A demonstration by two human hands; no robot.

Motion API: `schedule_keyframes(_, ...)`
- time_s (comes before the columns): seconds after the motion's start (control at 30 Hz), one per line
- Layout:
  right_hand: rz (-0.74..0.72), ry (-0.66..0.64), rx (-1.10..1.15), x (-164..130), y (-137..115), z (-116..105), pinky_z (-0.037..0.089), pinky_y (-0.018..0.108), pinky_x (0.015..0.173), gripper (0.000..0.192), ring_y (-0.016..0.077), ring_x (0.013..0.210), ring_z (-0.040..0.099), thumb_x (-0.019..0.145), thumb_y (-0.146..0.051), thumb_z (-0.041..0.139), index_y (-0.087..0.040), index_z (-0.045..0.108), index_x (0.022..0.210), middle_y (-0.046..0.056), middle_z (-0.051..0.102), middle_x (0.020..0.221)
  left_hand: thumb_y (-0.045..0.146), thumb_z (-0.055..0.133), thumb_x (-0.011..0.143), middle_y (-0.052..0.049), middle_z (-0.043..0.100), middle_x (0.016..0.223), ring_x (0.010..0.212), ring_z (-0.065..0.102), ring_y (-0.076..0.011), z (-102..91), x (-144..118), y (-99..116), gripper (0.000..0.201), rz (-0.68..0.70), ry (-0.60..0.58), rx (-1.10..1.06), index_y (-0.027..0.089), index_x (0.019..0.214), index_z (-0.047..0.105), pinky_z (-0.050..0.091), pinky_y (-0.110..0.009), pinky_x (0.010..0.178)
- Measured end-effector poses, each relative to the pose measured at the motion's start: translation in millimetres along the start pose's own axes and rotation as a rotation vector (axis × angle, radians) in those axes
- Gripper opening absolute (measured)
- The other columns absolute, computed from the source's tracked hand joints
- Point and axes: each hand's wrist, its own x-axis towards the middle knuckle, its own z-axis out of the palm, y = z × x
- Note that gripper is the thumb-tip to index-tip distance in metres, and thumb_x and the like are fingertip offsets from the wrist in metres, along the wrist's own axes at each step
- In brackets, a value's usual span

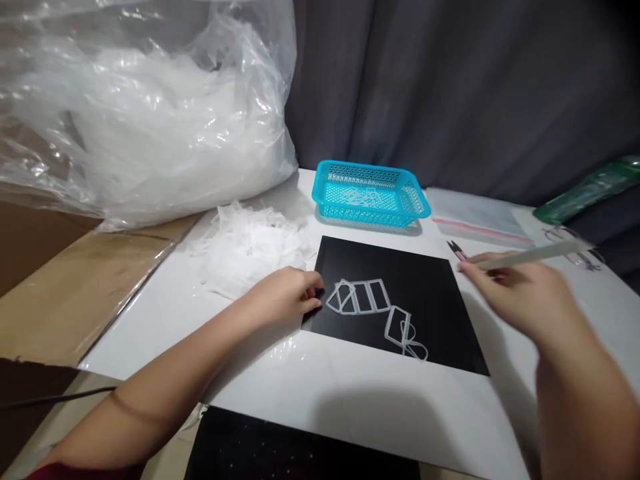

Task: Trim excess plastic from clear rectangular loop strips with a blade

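Big clear plastic bag point(145, 100), crinkled and glossy, stuffed with pale filmy material; fills the 10 to 11 o'clock quarter, sitting on brown cardboard point(65, 293). Dark grey curtain point(450, 87) hangs in soft folds behind, 12 to 2 o'clock.

White desk point(350, 407), smooth matte sheet, runs from centre toward 5 o'clock. On it, dead centre, a square black mat point(435, 300), flat, matte, sharp-edged. Loose heap of white translucent scraps point(250, 247) at 10 o'clock of the mat, just beside its corner.

Turquoise plastic basket point(370, 193), rectangular, perforated walls, at 12 o'clock of the mat, near its far edge. Clear zip bag point(475, 217) with a pink strip lies flat at 2 o'clock. Green wrapped bundle point(590, 190) at 3 o'clock edge.

Chain of thin white plastic frames point(373, 307), rectangular outlines linked side by side, lies on the mat, trailing toward 5 o'clock into a curled end.

Left hand point(285, 293): forearm in from 8 o'clock, palm down, fingers curled narrow, fingertips at the mat's left corner, just beside the chain's end; contact with the frames cannot be told.

Right hand point(520, 293): in from 4 o'clock, motion-blurred, fingers pinched around a slim pale stick point(535, 255) pointing toward 3 o'clock. Small snips point(456, 250), dark tips and pink handle, just beyond its fingertips.
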Motion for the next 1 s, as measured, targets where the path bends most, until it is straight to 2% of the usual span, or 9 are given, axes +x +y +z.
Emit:
schedule_keyframes(0.1,-0.229,-0.093,0.281,-13.7,-63.6,28.3,0.049,0.031,0.057,0.017,0.0204,0.065,0.067,0.09,-0.031,0.055,-0.022,0.069,0.087,0.003,0.072,0.076,0.019,0.06,0.086,-0.007,0.065,0.107,0.084,0.064,-0.0163,9.7,2.8,-5.4,0.04,0.219,0.021,0.028,0.024,0.126,0.058,0.048,-0.026,0.07)
schedule_keyframes(0.17,-0.288,-0.056,0.403,-25.3,-91.8,48.6,0.052,0.031,0.064,0.019,0.0196,0.071,0.069,0.093,-0.025,0.05,-0.021,0.068,0.094,0.005,0.074,0.084,0.02,0.055,0.09,-0.007,0.062,0.11,0.087,0.062,-0.0164,14.3,4.7,-7.7,0.031,0.331,0.0,0.08,0.026,0.12,0.063,0.048,-0.027,0.073)
schedule_keyframes(0.23,-0.342,0.005,0.505,-38.8,-107.6,65.6,0.053,0.032,0.071,0.023,0.0198,0.078,0.068,0.095,-0.021,0.043,-0.02,0.065,0.096,0.007,0.073,0.089,0.021,0.049,0.093,-0.007,0.061,0.107,0.084,0.06,-0.0167,15.9,6.3,-7.4,0.021,0.396,0.027,0.131,0.021,0.102,0.069,0.048,-0.029,0.074)
schedule_keyframes(0.37,-0.39,-0.112,0.676,-62.3,-116.7,77.8,0.051,0.033,0.077,0.007,0.0201,0.09,0.065,0.092,-0.023,0.049,-0.023,0.052,0.087,0.007,0.07,0.098,0.024,0.05,0.094,-0.011,0.061,0.111,0.1,0.055,-0.0208,12.0,6.1,1.6,0.02,0.48,0.123,0.079,0.016,0.087,0.066,0.046,-0.036,0.087)
schedule_keyframes(0.43,-0.328,-0.175,0.821,-69.0,-119.0,74.4,0.051,0.033,0.077,0.021,0.02,0.091,0.065,0.085,-0.027,0.062,-0.024,0.041,0.08,0.006,0.069,0.102,0.027,0.051,0.095,-0.008,0.066,0.099,0.093,0.059,-0.0175,9.6,3.9,8.2,0.018,0.441,0.079,-0.106,0.016,0.091,0.065,0.047,-0.032,0.084)
schedule_keyframes(0.53,-0.147,-0.239,1.053,-73.5,-124.2,66.3,0.05,0.029,0.068,0.036,0.0164,0.077,0.065,0.08,-0.026,0.069,-0.024,0.033,0.075,0.003,0.068,0.09,0.029,0.054,0.094,-0.001,0.065,0.074,0.068,0.059,-0.0111,9.4,-0.3,16.9,0.017,0.26,-0.035,-0.481,0.015,0.094,0.064,0.046,-0.024,0.064)
schedule_keyframes(0.7,0.12,-0.332,1.486,-73.6,-128.2,57.4,0.047,0.023,0.054,0.037,0.0114,0.06,0.06,0.081,-0.026,0.07,-0.024,0.033,0.074,-0.002,0.063,0.077,0.017,0.07,0.078,-0.002,0.069,0.08,0.07,0.065,-0.0104,15.7,-4.7,25.0,0.022,0.084,-0.223,-1.042,0.013,0.099,0.064,0.051,-0.023,0.065)
schedule_keyframes(0.87,0.215,-0.41,1.646,-71.0,-127.7,49.9,0.048,0.022,0.051,0.041,0.0098,0.055,0.059,0.076,-0.027,0.075,-0.023,0.034,0.073,-0.004,0.063,0.072,0.017,0.073,0.079,-0.002,0.071,0.072,0.063,0.067,-0.0088,15.2,-8.0,29.1,0.013,0.008,-0.287,-1.288,0.011,0.087,0.065,0.053,-0.018,0.059)
schedule_keyframes(1.0,0.305,-0.526,1.749,-70.3,-129.2,44.5,0.048,0.021,0.051,0.042,0.0093,0.053,0.06,0.074,-0.026,0.077,-0.022,0.035,0.073,-0.004,0.062,0.071,0.02,0.074,0.08,-0.002,0.073,0.07,0.059,0.067,-0.0079,11.1,-8.6,30.9,0.012,-0.028,-0.317,-1.33,0.011,0.085,0.068,0.052,-0.013,0.051)
